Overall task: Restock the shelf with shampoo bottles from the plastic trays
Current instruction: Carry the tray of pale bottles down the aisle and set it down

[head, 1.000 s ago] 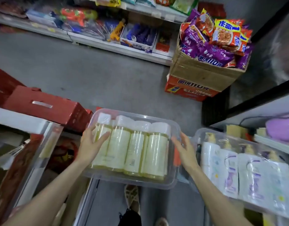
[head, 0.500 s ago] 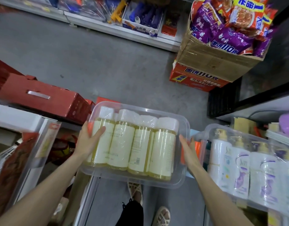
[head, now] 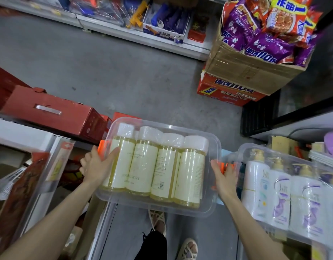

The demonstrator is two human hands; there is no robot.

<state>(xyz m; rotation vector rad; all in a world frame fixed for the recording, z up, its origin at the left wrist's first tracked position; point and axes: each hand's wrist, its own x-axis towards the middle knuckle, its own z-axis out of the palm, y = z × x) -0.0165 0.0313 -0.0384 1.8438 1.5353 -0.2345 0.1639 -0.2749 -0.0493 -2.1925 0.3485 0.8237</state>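
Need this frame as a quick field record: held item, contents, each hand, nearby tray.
held item: clear plastic tray, off any surface
contents: four yellow shampoo bottles with white caps, lying flat, side by side
left hand: gripping the tray's left side
right hand: gripping the tray's right side
nearby tray: second clear plastic tray at right, holding white pump bottles with purple labels
floor: grey concrete

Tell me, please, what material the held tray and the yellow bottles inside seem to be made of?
Tray: clear, slightly frosted plastic, since the bottles show through its walls. Yellow bottles: apparently transparent plastic, amber liquid visible, with matte cream labels, white caps and glossy film wrap.
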